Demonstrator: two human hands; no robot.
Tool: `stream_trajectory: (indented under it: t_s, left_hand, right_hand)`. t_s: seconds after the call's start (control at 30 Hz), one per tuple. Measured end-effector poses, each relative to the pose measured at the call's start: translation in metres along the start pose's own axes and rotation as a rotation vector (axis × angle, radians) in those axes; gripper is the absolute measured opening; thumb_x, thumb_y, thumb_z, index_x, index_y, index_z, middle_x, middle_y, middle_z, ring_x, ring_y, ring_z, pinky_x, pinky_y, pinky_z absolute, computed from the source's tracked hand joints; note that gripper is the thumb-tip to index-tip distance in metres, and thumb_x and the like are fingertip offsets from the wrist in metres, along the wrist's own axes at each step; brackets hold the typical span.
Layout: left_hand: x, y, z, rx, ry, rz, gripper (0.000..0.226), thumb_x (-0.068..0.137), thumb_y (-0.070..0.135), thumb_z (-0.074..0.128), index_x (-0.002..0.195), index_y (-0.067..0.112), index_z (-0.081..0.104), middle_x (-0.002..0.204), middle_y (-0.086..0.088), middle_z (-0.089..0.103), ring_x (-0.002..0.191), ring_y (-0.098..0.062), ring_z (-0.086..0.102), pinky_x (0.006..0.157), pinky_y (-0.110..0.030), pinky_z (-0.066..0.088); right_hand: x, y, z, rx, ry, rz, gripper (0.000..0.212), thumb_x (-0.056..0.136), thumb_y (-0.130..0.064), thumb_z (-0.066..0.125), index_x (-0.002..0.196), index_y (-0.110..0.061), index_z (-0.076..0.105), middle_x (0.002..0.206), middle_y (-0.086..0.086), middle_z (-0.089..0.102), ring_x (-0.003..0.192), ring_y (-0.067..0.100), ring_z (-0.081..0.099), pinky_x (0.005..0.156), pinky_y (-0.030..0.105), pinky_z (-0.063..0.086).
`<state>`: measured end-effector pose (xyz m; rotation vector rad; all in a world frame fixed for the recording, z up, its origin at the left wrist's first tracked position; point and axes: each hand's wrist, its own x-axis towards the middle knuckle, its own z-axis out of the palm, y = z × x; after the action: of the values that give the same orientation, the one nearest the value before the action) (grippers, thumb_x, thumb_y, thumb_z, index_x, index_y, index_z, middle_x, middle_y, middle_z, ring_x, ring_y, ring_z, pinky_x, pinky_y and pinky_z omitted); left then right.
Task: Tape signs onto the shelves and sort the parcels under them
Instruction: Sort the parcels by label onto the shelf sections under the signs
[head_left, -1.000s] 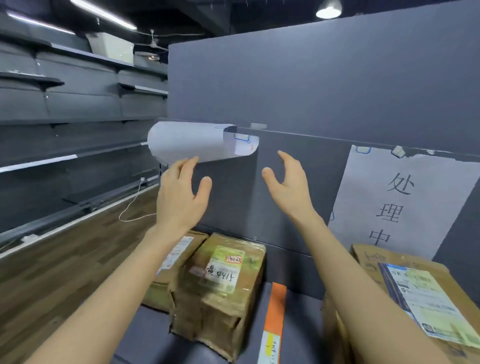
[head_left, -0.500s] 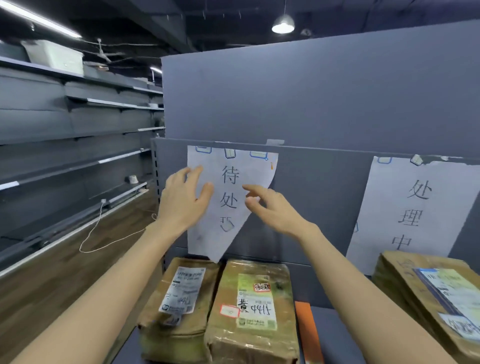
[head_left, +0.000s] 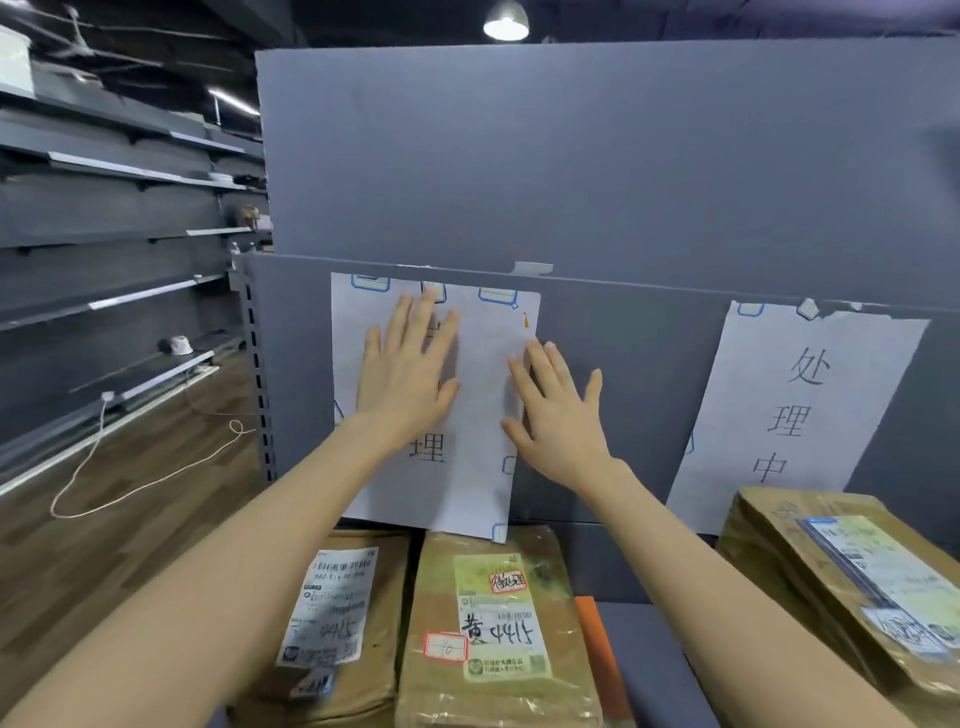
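Observation:
A white paper sign (head_left: 478, 415) with handwritten characters hangs flat on the grey shelf back panel (head_left: 623, 364), taped along its top edge. My left hand (head_left: 410, 369) presses flat on the sign's middle with straight fingers. My right hand (head_left: 558, 410) lies flat with spread fingers over the sign's right edge. Below the sign lie two brown parcels with labels, one on the left (head_left: 353, 623) and one beside it (head_left: 493, 623). A second sign (head_left: 795, 405) hangs to the right above another brown parcel (head_left: 841, 582).
An orange flat item (head_left: 597, 654) lies between the middle and right parcels. Empty grey shelving (head_left: 104, 249) runs along the left. A pale cord (head_left: 130, 467) trails over the wooden floor at the left.
The sign, curled up a second ago, now hangs flat. Both hands moved onto it and spread out, the left rising to its middle and the right to its right edge.

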<state>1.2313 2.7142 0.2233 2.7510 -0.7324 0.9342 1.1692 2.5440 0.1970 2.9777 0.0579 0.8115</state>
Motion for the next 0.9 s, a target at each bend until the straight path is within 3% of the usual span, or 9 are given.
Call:
stream_trajectory:
  t_s: [0.17, 0.3, 0.37, 0.6, 0.73, 0.83, 0.9]
  left_hand:
    - [0.024, -0.012, 0.009, 0.072, -0.007, -0.015, 0.096, 0.087, 0.056, 0.051, 0.144, 0.030, -0.022, 0.153, -0.007, -0.028, 0.141, -0.033, -0.023, 0.112, -0.054, 0.005]
    - [0.027, -0.018, 0.019, 0.073, 0.034, 0.024, 0.099, 0.084, 0.060, 0.052, 0.129, 0.036, -0.033, 0.140, -0.002, -0.041, 0.140, -0.035, -0.024, 0.112, -0.055, 0.003]
    - [0.029, -0.022, 0.025, 0.073, 0.056, 0.023, 0.097, 0.083, 0.063, 0.050, 0.126, 0.039, -0.033, 0.136, -0.002, -0.043, 0.139, -0.038, -0.023, 0.113, -0.054, 0.002]
    - [0.030, -0.031, 0.030, 0.028, 0.098, -0.046, 0.101, 0.072, 0.073, 0.055, 0.127, 0.047, -0.026, 0.145, -0.016, -0.036, 0.138, -0.044, -0.024, 0.113, -0.052, -0.003]
    - [0.028, -0.029, 0.033, -0.014, 0.113, -0.053, 0.101, 0.073, 0.069, 0.057, 0.132, 0.043, -0.021, 0.149, -0.025, -0.027, 0.138, -0.043, -0.023, 0.113, -0.051, -0.006]
    - [0.018, -0.029, 0.058, -0.037, 0.152, 0.027, 0.110, 0.073, 0.061, 0.064, 0.140, 0.039, -0.021, 0.149, -0.020, -0.026, 0.138, -0.042, -0.023, 0.110, -0.058, -0.002]
    - [0.003, -0.031, 0.091, 0.041, 0.212, 0.181, 0.126, 0.061, 0.058, 0.074, 0.148, 0.032, -0.013, 0.154, -0.018, -0.021, 0.139, -0.037, -0.025, 0.106, -0.064, 0.007]
  right_hand:
    - [0.038, 0.000, -0.010, -0.115, 0.185, -0.059, 0.077, 0.089, -0.034, 0.059, 0.150, -0.008, 0.018, 0.159, 0.008, 0.004, 0.146, 0.024, 0.006, 0.105, 0.070, 0.006]
    - [0.053, 0.004, 0.002, -0.269, 0.255, -0.017, 0.095, 0.064, -0.041, 0.082, 0.141, -0.005, 0.039, 0.151, 0.012, 0.033, 0.137, 0.027, 0.036, 0.091, 0.074, 0.030]
    - [0.055, 0.008, 0.010, -0.292, 0.331, -0.010, 0.099, 0.054, -0.042, 0.087, 0.137, -0.006, 0.045, 0.145, 0.012, 0.043, 0.131, 0.027, 0.045, 0.084, 0.075, 0.034]
    - [0.054, 0.014, 0.015, -0.278, 0.425, -0.001, 0.100, 0.055, -0.046, 0.085, 0.138, -0.011, 0.043, 0.146, 0.014, 0.041, 0.131, 0.029, 0.044, 0.083, 0.077, 0.031]
    - [0.054, 0.013, 0.018, -0.249, 0.434, 0.022, 0.105, 0.057, -0.047, 0.084, 0.141, -0.016, 0.028, 0.147, 0.014, 0.039, 0.133, 0.031, 0.041, 0.084, 0.078, 0.030]
    - [0.054, 0.013, 0.018, -0.236, 0.409, 0.022, 0.103, 0.060, -0.045, 0.082, 0.142, -0.016, 0.028, 0.149, 0.014, 0.035, 0.136, 0.030, 0.036, 0.085, 0.078, 0.028]
    - [0.053, 0.012, 0.018, -0.210, 0.385, 0.018, 0.097, 0.066, -0.042, 0.079, 0.146, -0.016, 0.030, 0.152, 0.013, 0.030, 0.139, 0.030, 0.030, 0.089, 0.079, 0.023]
